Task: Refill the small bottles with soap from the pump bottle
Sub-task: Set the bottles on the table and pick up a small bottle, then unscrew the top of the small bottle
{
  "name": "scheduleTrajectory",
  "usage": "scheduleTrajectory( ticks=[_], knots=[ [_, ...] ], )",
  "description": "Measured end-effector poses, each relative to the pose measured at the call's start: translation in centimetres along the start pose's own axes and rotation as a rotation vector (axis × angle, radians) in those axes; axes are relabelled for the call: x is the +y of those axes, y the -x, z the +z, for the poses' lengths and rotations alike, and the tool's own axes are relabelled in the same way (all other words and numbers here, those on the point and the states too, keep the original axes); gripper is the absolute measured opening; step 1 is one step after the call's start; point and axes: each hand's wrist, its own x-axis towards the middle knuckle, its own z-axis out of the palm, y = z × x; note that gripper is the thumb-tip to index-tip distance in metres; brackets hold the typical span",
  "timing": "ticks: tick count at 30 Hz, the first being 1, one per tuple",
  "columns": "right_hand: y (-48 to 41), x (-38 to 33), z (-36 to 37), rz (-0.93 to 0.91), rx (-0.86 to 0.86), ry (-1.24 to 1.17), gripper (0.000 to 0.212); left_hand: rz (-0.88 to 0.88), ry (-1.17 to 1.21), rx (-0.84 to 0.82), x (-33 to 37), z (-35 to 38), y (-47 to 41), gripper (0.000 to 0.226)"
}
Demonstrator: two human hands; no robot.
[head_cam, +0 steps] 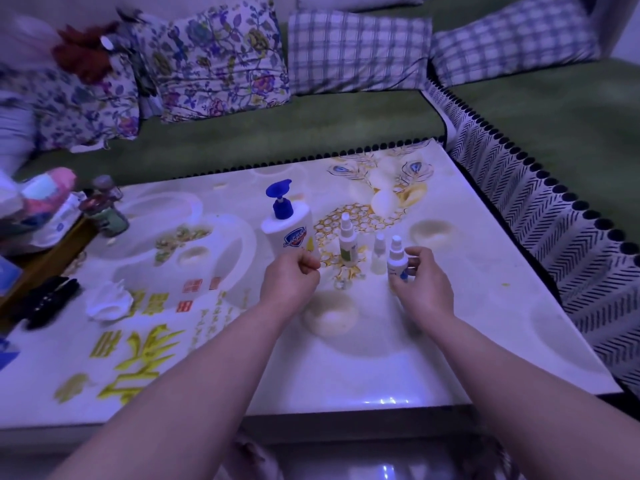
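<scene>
A white pump bottle with a blue pump head stands upright near the middle of the table. To its right stand three small spray bottles: one with a green label, a small clear one, and a white one with a blue label. My right hand curls its fingers around the blue-labelled bottle. My left hand hovers just in front of the pump bottle, fingers curled into a loose fist, holding nothing that I can see.
A crumpled white tissue and black remotes lie at the table's left. Dark jars stand at the far left. A green sofa with cushions wraps round the back and right.
</scene>
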Motion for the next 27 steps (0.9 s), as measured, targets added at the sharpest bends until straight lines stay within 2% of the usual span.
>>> scheduleTrajectory(
  ticks=[4, 10, 15, 17, 27],
  knots=[
    [0.2, 0.1, 0.2, 0.049, -0.069, 0.043, 0.026, -0.008, -0.016, -0.013, 0.5, 0.1, 0.0, 0.019],
    [1.2, -0.6, -0.6, -0.016, -0.112, 0.028, 0.027, 0.044, 0.067, -0.054, 2.0, 0.6, 0.5, 0.015],
    [1.7, -1.5, -1.3, -0.136, -0.133, 0.146, 0.030, 0.169, 0.082, -0.190, 3.3, 0.4, 1.3, 0.042],
    [1.9, -1.8, -1.3, -0.180, -0.141, 0.164, 0.031, 0.220, 0.051, -0.230, 3.7, 0.4, 1.6, 0.045],
    [2.7, -2.5, -1.4, -0.275, -0.145, 0.270, 0.037, 0.377, -0.118, -0.206, 3.5, 0.4, 2.0, 0.014]
  ],
)
